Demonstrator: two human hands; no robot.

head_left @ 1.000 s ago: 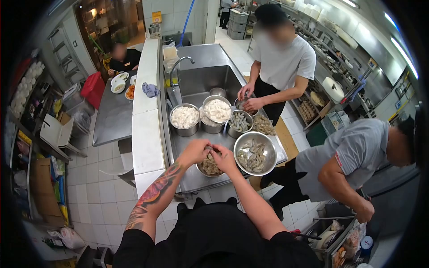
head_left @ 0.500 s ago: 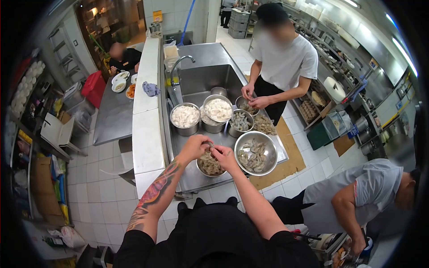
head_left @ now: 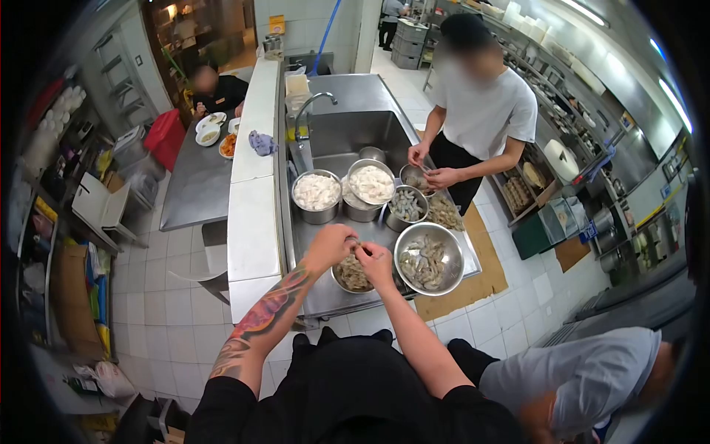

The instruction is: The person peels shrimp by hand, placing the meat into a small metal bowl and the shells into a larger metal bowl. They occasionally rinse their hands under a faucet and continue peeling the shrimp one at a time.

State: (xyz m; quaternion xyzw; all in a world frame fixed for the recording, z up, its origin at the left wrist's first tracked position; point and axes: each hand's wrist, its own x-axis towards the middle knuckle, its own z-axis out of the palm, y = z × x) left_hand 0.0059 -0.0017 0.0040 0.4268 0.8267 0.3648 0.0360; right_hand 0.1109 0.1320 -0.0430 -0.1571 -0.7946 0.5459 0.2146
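My left hand and my right hand meet over a metal bowl of shrimp shells. Both are closed in a pinch around a small shrimp, partly hidden by the fingers. Right of my hands, a large steel bowl holds whole shrimp. Beyond them stand pots heaped with pale peeled pieces and a pot of grey shrimp.
A co-worker in a white shirt handles shrimp across the counter. Another person in grey bends at the lower right. A sink with a faucet lies ahead; a white tiled ledge runs along the left.
The whole view has shifted slightly, with the counter now lower and further right. My hands stay together over the bowl. The person in grey has bent lower and moved toward the bottom edge.
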